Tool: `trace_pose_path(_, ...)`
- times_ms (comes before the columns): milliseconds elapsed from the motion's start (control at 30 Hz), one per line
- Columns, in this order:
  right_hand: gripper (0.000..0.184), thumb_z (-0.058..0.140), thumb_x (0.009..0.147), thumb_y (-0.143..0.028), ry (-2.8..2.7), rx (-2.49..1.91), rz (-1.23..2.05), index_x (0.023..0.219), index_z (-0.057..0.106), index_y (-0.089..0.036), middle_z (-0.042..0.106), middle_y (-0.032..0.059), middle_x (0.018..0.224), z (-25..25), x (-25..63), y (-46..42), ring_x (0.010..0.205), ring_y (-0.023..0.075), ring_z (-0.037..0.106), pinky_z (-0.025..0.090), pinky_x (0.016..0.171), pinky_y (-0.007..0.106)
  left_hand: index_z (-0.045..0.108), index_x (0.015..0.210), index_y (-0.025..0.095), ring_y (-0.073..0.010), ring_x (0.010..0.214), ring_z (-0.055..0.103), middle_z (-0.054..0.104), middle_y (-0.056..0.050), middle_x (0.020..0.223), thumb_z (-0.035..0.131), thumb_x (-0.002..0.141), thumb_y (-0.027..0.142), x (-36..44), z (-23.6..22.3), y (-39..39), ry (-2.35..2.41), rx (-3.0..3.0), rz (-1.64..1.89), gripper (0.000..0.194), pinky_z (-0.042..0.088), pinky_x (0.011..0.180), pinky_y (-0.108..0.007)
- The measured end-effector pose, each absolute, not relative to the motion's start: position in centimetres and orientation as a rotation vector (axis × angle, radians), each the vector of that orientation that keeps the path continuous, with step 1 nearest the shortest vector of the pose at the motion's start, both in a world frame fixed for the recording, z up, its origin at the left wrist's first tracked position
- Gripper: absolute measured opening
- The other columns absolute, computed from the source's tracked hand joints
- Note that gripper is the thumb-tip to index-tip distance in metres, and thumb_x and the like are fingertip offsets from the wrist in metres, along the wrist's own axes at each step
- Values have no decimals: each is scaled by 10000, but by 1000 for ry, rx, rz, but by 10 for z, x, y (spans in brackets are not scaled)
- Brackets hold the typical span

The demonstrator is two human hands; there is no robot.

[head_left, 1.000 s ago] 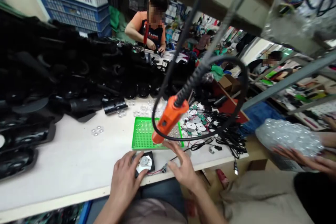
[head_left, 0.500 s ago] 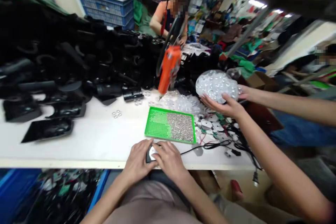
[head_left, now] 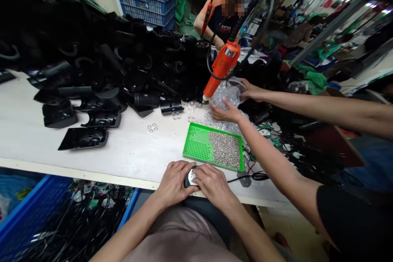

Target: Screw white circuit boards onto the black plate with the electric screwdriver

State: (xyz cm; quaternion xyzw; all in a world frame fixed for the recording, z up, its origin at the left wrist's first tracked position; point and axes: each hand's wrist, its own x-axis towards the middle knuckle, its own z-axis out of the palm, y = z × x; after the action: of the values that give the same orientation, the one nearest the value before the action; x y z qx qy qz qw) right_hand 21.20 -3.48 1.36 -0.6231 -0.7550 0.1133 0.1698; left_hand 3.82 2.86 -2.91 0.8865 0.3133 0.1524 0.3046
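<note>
Close to the bench's front edge, my left hand and my right hand grip a small black housing from both sides. A white plate sits in it, partly under my fingers. A black cable leads out to the right. Just beyond my hands lies a green perforated tray, its right part covered with small metal screws. An orange electric screwdriver hangs tip down behind the tray.
A co-worker's hands hold a clear bowl over loose clear plastic lenses. Black plastic shells are piled at the left and back. A blue crate of cables stands below the bench. Another person works opposite.
The co-worker's bowl has moved left and tipped over the pile of clear lenses. My view has shifted left. Both my hands stay on the black housing.
</note>
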Motion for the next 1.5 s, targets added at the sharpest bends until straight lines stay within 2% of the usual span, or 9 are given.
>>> trace_pose_path(200,139,649,828,-222,-1507,-1634,487,955,706,-233,730,47,977,24,231,-40,914,197,686,551,851,322,429,1390,217,-294,1162,526,582,-119,1259,658,810,456,26,-38,38,914,2349,445,668,374,981,-466)
trace_pose_path(400,144,697,788,-243,-1057,-1440,483,930,691,-220,744,74,1004,11,210,-67,925,209,712,607,714,283,392,1429,236,-348,1264,464,502,-148,1395,719,745,493,30,-36,20,930,2259,646,800,369,1036,-529)
trace_pose_path(533,145,657,818,-230,-1180,-1401,444,956,703,-236,755,67,1005,13,200,-88,935,215,720,607,798,311,353,1454,243,-325,1274,491,503,-139,1413,666,776,559,49,-23,-7,727,1883,628,811,406,1054,-473)
trace_pose_path(633,269,541,888,-196,-1407,-1454,437,1107,684,-260,744,54,1074,18,221,-106,963,199,716,592,857,315,491,1343,218,-306,1182,576,597,-139,1304,621,810,565,64,-18,-19,704,1562,521,649,451,1018,-432)
trace_pose_path(767,287,474,916,-197,-1408,-1914,174,1078,708,-228,749,72,1046,9,288,-138,942,216,719,591,860,348,501,1262,223,-264,949,680,670,-124,1112,618,803,597,70,-14,-19,657,1259,451,604,511,912,-416)
trace_pose_path(967,411,360,894,-77,-1420,-2472,-203,1170,657,-141,671,142,1207,-24,357,-167,1107,269,632,532,945,444,518,1235,268,-276,984,671,666,-94,1087,674,777,570,72,4,-17,540,1118,312,570,485,951,-457)
trace_pose_path(1133,503,416,819,25,-1669,-2553,-464,1224,621,-189,613,148,1279,-39,367,-146,1156,300,562,481,954,468,493,1283,284,-281,1023,657,643,-100,1155,655,792,580,78,18,-18,521,1105,350,596,440,1007,-492)
trace_pose_path(1267,365,438,852,-42,-1652,-2553,-585,1112,667,-153,652,194,1132,-41,382,-137,1053,326,574,497,825,455,450,1339,258,-294,1006,663,626,-142,1196,618,793,630,85,14,-14,384,1099,313,682,438,998,-530)
trace_pose_path(1500,290,458,871,-172,-1147,-2348,-942,1101,619,-101,679,188,1082,27,408,-157,906,304,635,512,717,406,501,1265,236,-288,1146,607,629,-142,1242,696,781,550,96,14,-21,388,834,430,609,384,1065,-501)
